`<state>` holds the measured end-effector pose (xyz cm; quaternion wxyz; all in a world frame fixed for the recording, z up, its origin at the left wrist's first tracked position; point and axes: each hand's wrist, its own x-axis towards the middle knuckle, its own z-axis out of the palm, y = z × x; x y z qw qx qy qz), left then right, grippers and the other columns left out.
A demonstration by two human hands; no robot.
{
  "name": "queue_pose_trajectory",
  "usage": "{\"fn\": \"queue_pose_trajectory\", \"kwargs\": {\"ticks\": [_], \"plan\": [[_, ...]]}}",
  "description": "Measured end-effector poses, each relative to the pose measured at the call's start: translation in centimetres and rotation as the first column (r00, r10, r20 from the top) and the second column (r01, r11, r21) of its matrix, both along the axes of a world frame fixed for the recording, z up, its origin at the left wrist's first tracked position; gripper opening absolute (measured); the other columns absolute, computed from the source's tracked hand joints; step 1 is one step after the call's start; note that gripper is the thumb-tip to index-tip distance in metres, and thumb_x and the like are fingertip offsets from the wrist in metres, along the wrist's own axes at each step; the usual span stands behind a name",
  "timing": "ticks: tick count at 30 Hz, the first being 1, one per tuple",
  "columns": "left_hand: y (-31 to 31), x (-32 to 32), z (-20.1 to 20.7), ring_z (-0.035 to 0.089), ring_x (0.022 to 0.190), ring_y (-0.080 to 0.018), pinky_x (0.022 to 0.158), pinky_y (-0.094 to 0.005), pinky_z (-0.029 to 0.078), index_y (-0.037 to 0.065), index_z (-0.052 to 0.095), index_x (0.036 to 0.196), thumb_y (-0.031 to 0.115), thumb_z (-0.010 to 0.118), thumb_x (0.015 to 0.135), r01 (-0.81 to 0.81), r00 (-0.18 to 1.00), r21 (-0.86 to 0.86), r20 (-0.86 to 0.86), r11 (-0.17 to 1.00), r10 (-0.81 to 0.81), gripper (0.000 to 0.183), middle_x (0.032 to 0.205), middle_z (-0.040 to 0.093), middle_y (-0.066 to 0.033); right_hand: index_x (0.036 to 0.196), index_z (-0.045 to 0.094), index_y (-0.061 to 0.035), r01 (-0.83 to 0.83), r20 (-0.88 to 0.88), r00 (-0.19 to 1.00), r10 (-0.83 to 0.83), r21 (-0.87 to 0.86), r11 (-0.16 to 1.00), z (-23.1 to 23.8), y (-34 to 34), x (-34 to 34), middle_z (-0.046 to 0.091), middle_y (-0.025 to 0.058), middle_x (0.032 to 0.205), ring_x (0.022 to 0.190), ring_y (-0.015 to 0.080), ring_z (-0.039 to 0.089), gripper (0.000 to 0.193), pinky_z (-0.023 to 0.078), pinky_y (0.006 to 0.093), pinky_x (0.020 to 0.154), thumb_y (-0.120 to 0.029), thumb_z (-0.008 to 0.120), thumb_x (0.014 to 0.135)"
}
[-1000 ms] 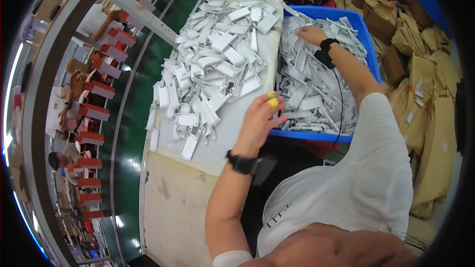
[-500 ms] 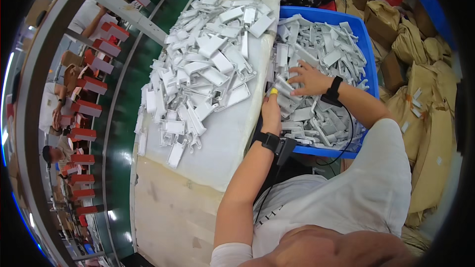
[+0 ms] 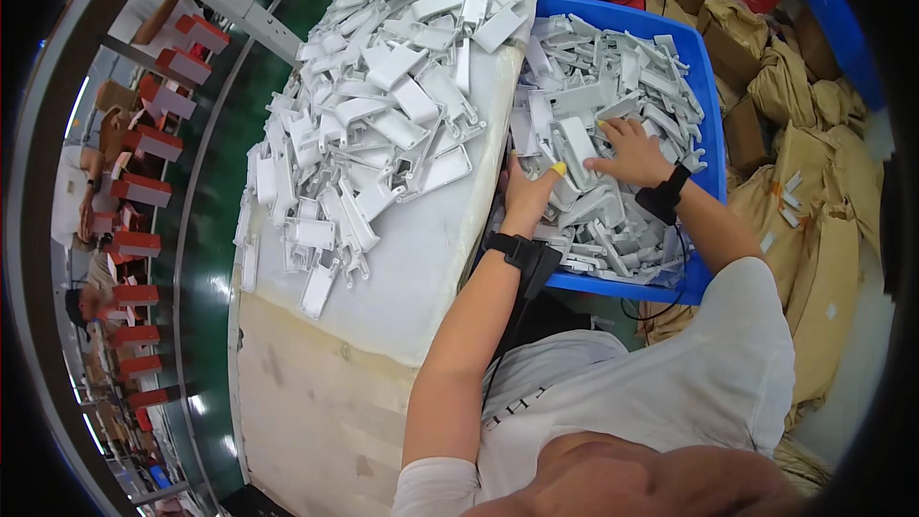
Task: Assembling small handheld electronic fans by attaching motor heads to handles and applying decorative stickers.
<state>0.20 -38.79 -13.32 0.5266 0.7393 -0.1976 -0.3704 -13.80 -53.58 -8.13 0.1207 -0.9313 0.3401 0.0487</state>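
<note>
A blue plastic tub (image 3: pixel 713 124) is heaped with white moulded plastic parts (image 3: pixel 661 86), flat pieces with small arms and holes. Along the tub's left side, my left hand (image 3: pixel 529 199) reaches in among the parts; its thumb, with a yellow tip cover, stands apart from the finger that shows, and its other fingers are hidden. Opposite it, my right hand (image 3: pixel 634 155) lies over the pile with fingers spread, one tip also yellow. Between my hands a long white plastic part (image 3: pixel 576 142) lies tilted on the heap. Neither hand visibly grips a part.
Left of the tub, a padded table (image 3: pixel 321 378) carries a big pile of similar white parts (image 3: pixel 383 124). Brown wrapped bundles (image 3: pixel 809 230) and cardboard boxes (image 3: pixel 747 134) crowd the right. Beyond a metal post, other people work beside a row of red-and-white units (image 3: pixel 144 190).
My left thumb has moved right and away from the finger. My right hand has shifted slightly right, its fingers lower over the heap. The whole view has shifted a little.
</note>
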Motion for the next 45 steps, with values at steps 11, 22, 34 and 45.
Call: {"fn": "queue_pose_trajectory", "kwargs": {"ticks": [11,22,34,45], "plan": [[-0.7,-3.4,-2.2,0.056,0.103,-0.0261,0.086,-0.0337,0.045,0.006,0.035,0.130,0.011,0.070,0.060,-0.208,0.978,-0.169,-0.057,0.963,0.201,0.078,0.109,0.056,-0.0130,0.132,0.037,0.0015,-0.177,0.269,0.963,0.015,0.590,0.788,-3.1,0.0,4.2,0.050,0.0234,0.123,0.116,0.0317,0.047,0.076,0.035,0.0376,0.098,-0.049,0.059,0.079],[-1.7,-4.4,0.5,0.054,0.098,-0.0197,0.080,-0.0283,0.046,0.007,0.024,0.137,-0.001,0.055,0.070,-0.237,0.909,-0.494,-0.417,0.837,0.010,0.074,0.113,0.051,-0.0116,0.116,0.054,0.0017,-0.202,0.505,0.770,-0.390,0.773,0.602,-1.8,2.0,3.2,0.060,0.0072,0.105,0.094,0.0143,0.055,0.041,0.042,0.0269,0.081,-0.018,0.063,0.081],[-1.2,-7.1,3.6,0.045,0.115,-0.0210,0.094,-0.0301,0.039,0.006,0.017,0.141,0.002,0.057,0.072,-0.261,0.891,-0.636,-0.448,0.726,-0.072,0.081,0.128,0.042,-0.0136,0.108,0.056,0.0013,-0.138,0.651,0.703,-0.288,0.521,0.842,2.6,3.4,0.3,0.061,0.0068,0.095,0.083,0.0129,0.056,0.035,0.044,0.0261,0.074,-0.019,0.064,0.081],[-0.4,-5.8,7.2,0.040,0.122,-0.0244,0.100,-0.0301,0.033,0.004,0.016,0.141,0.004,0.058,0.069,-0.200,0.951,-0.755,-0.304,0.625,-0.062,0.083,0.133,0.037,-0.0162,0.108,0.055,0.0016,-0.251,0.773,0.623,-0.120,0.343,0.905,5.9,3.8,1.5,0.060,0.0060,0.094,0.086,0.0131,0.053,0.035,0.043,0.0274,0.076,-0.017,0.064,0.080]]}}
